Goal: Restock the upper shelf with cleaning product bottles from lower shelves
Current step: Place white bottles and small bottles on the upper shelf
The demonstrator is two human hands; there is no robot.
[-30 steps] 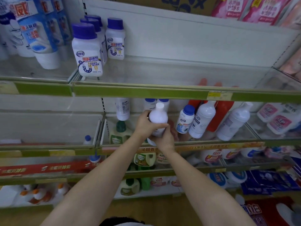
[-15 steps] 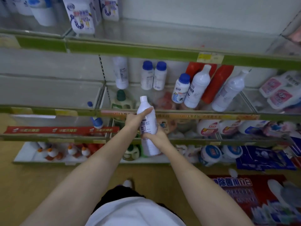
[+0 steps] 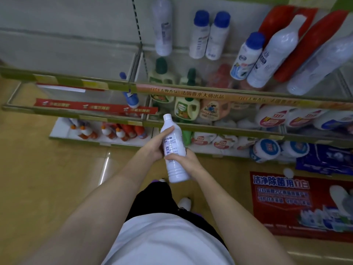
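Hands meet on one white bottle (image 3: 174,150), held in front of the shelves and tilted with its white cap toward the far side. Left hand (image 3: 155,145) wraps the upper body from the left, fingers close together, thumb along the bottle's shoulder. Right hand (image 3: 188,159) curls around the lower body from the right, fingers pressed against the plastic. On the glass shelf (image 3: 210,89) at the far side stand two blue-capped bottles (image 3: 208,35) side by side, a third blue-capped bottle (image 3: 245,56) to their right, and two tall white bottles (image 3: 273,52) leaning among two red bottles (image 3: 309,43). Two green-capped jugs (image 3: 186,104) show on the shelf beneath. Orange-topped bottles (image 3: 107,131) crowd the lowest shelf at left; their number I cannot tell.
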